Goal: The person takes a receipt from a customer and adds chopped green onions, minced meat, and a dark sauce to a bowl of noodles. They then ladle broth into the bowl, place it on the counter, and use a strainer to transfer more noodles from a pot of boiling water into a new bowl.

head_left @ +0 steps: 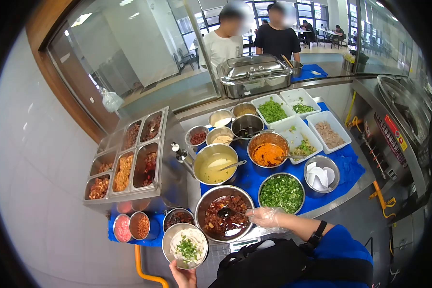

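Observation:
My left hand (183,275), at the bottom, grips the rim of a steel bowl (166,249). White noodles (181,238) lie in that bowl, topped with chopped greens (187,250). In a clear plastic glove, my right hand (266,217) is closed round the handle of a ladle (225,212). The ladle's head dips into a wide steel pot (248,199) of dark red sauce with meat chunks (229,225). The bowl is held just left of this pot, near its lower rim. Right of the pot stands a bowl of chopped scallions (282,193).
Behind are pots of pale yellow soup (213,169) and orange chilli sauce (269,156). White tubs of greens (272,111) stand farther back. A steel food warmer (170,189) flanks the left, a lidded chafing dish (254,72) the back. Two people (225,45) stand beyond the glass.

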A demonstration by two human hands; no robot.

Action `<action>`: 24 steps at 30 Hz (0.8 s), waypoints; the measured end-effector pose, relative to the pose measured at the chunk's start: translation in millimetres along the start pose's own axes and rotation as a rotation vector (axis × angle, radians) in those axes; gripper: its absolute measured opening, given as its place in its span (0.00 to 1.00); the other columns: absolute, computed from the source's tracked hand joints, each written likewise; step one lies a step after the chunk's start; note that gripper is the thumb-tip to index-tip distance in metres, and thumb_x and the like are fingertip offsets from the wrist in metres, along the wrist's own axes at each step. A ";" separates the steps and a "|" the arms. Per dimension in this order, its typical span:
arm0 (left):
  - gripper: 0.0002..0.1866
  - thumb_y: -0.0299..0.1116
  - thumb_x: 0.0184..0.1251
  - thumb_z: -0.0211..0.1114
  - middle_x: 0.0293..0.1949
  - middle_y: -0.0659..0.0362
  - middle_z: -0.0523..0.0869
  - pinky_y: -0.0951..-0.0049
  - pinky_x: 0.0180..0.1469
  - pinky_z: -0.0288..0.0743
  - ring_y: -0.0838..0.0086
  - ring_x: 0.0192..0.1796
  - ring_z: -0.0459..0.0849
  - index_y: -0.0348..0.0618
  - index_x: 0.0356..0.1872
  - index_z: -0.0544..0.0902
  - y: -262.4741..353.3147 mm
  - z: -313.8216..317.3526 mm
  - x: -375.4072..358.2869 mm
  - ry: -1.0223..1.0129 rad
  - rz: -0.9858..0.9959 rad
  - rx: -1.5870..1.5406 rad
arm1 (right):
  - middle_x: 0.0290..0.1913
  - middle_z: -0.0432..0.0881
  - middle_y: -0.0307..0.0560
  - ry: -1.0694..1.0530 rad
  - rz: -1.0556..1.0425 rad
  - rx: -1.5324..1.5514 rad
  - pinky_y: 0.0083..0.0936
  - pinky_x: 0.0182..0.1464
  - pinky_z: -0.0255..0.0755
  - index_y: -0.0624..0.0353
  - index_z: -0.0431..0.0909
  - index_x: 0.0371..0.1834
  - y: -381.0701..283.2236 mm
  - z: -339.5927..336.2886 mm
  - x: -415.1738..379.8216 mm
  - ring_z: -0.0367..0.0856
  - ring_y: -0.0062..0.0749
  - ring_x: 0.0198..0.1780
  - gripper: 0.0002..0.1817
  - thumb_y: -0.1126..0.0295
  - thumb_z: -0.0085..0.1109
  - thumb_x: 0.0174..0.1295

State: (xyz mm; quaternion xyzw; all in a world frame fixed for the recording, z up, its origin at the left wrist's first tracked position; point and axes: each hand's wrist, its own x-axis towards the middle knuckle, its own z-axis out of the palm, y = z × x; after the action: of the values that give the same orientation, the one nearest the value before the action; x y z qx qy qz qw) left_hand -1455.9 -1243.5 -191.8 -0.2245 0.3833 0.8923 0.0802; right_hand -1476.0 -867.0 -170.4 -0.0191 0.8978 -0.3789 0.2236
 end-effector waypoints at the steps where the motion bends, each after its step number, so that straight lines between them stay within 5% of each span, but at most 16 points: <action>1: 0.32 0.48 0.61 0.56 0.58 0.52 0.78 0.56 0.50 0.82 0.58 0.56 0.81 0.41 0.64 0.67 0.0 -0.2 -1.3 -0.013 -0.003 0.011 | 0.57 0.79 0.56 -0.010 0.024 0.009 0.32 0.62 0.69 0.57 0.68 0.66 -3.6 -1.7 -2.3 0.79 0.45 0.57 0.25 0.58 0.44 0.69; 19: 0.30 0.48 0.61 0.56 0.57 0.53 0.79 0.58 0.50 0.82 0.59 0.55 0.81 0.41 0.61 0.70 -9.9 -25.7 -5.4 0.035 -0.025 -0.014 | 0.68 0.68 0.50 0.005 0.049 0.043 0.29 0.70 0.60 0.56 0.70 0.64 -11.3 -5.7 5.3 0.68 0.43 0.67 0.23 0.59 0.46 0.69; 24: 0.30 0.47 0.61 0.56 0.56 0.52 0.80 0.55 0.53 0.80 0.59 0.56 0.81 0.40 0.61 0.70 -5.0 -38.8 5.5 -0.002 -0.023 -0.002 | 0.69 0.68 0.51 0.059 -0.130 0.026 0.28 0.71 0.59 0.56 0.71 0.63 -27.1 -11.7 13.8 0.67 0.42 0.68 0.23 0.59 0.45 0.69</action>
State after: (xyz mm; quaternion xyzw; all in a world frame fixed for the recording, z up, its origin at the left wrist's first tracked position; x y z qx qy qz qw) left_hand -1446.1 -1268.1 -221.1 -0.2279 0.3799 0.8919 0.0908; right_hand -1496.9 -881.2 -149.9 -0.0632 0.8959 -0.4047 0.1720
